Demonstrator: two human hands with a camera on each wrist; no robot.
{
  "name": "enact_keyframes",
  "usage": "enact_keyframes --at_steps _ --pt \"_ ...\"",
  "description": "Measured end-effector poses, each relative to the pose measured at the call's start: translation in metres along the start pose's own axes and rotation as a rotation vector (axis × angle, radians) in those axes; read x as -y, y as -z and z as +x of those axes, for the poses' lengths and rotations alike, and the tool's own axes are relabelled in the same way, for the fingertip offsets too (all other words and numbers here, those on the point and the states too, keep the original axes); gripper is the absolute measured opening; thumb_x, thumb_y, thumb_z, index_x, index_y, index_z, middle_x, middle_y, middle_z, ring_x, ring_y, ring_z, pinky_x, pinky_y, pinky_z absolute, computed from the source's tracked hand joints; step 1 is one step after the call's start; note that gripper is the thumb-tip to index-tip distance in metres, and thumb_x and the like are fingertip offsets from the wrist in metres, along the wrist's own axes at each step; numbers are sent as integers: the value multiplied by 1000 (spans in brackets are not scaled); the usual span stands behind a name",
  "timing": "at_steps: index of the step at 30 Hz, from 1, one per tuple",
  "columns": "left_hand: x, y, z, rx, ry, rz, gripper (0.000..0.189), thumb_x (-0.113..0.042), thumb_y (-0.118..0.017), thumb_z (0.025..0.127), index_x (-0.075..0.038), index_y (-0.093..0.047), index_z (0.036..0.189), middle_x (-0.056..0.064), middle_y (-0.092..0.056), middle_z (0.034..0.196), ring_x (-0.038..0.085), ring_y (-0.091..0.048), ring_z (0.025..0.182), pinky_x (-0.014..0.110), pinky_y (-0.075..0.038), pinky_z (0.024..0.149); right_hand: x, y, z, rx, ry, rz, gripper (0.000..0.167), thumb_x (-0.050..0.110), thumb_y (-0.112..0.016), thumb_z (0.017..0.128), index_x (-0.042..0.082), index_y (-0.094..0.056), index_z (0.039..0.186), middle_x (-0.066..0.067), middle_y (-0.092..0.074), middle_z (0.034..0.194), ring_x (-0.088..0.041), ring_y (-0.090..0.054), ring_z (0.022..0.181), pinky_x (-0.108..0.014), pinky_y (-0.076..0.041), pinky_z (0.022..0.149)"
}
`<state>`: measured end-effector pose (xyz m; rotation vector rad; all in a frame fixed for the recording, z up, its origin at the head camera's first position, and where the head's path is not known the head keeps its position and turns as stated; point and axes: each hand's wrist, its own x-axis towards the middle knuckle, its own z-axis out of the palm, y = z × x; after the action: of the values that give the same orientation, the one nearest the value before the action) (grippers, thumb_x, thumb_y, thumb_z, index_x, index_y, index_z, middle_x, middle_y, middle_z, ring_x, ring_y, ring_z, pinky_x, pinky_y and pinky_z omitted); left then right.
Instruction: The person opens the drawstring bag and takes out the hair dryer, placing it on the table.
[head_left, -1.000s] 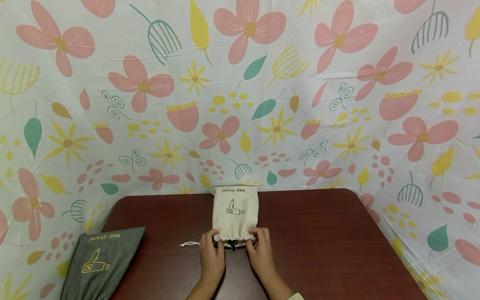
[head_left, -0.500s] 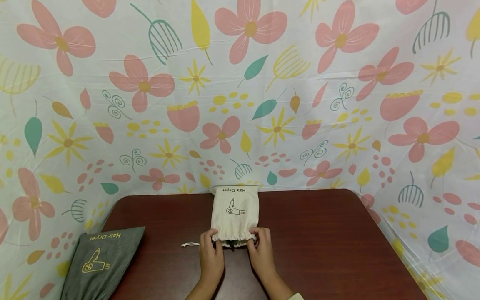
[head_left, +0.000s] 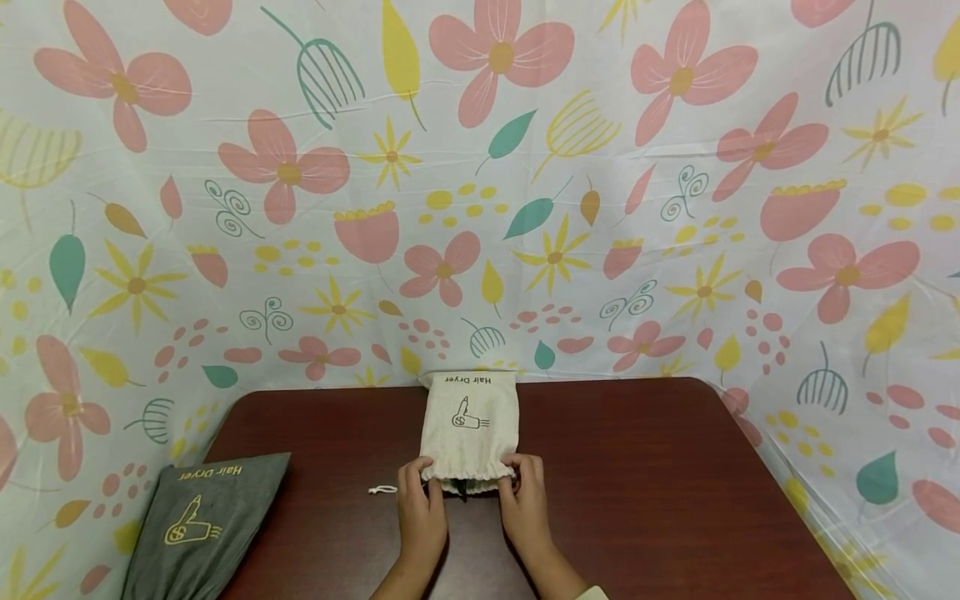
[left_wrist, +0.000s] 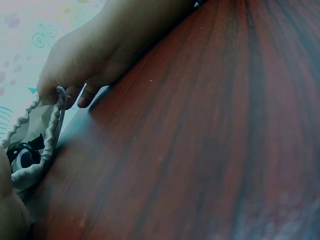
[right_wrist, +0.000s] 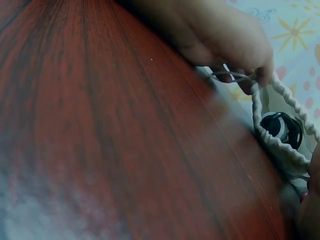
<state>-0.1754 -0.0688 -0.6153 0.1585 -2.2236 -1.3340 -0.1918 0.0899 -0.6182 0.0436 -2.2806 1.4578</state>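
Observation:
A cream drawstring bag (head_left: 469,429), printed "Hair Dryer" with a dryer drawing, lies at the back middle of the table, its gathered mouth facing the person. My left hand (head_left: 422,508) pinches the left side of the mouth, and my right hand (head_left: 525,504) pinches the right side. The mouth is spread open between them. Inside, a dark looped cable (left_wrist: 31,152) shows beside something pale in the left wrist view; the same black coil (right_wrist: 282,130) appears in the right wrist view. A white drawstring end (head_left: 382,490) sticks out left of the left hand.
A dark grey bag (head_left: 202,529) with yellow "Hair Dryer" lettering lies at the table's left, partly cut off by the frame. The reddish-brown table (head_left: 645,483) meets a floral cloth (head_left: 555,192) at the back and sides.
Both hands have moved slightly apart, and the bag's mouth is stretched a little wider. The drawstring end has shifted slightly right. The grey bag stays put.

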Motion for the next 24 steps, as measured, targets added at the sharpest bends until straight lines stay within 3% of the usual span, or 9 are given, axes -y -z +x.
enact_keyframes --at_steps 5,12,18,24 --pt "1 1 1 11 18 0 27 -1 -55 97 -13 -57 121 8 -55 121 23 -56 115 43 -46 93 1 1 -1 1 -14 7 28 -8 -56 89 13 -62 107 -6 -52 110 -5 -45 77 -20 -43 69" --pt "0 3 1 -22 7 40 27 -2 -57 96 -13 -59 121 8 -57 119 25 -55 106 42 -43 86 2 2 0 -5 -36 23 25 -6 -53 94 13 -62 108 -6 -51 112 -9 -50 87 -21 -46 75" --pt "-1 6 0 2 33 40 26 -4 -58 97 -14 -59 121 9 -56 121 25 -53 105 41 -40 85 1 3 0 -4 -55 29 25 -6 -52 96 13 -61 109 -6 -51 115 -12 -53 97 -21 -47 78" --pt "3 7 1 -37 -35 90 28 -1 -61 94 -11 -60 120 11 -59 118 28 -57 105 40 -34 85 3 5 -1 6 -75 10 29 -6 -45 99 14 -60 112 -6 -49 119 -13 -52 105 -25 -44 85"
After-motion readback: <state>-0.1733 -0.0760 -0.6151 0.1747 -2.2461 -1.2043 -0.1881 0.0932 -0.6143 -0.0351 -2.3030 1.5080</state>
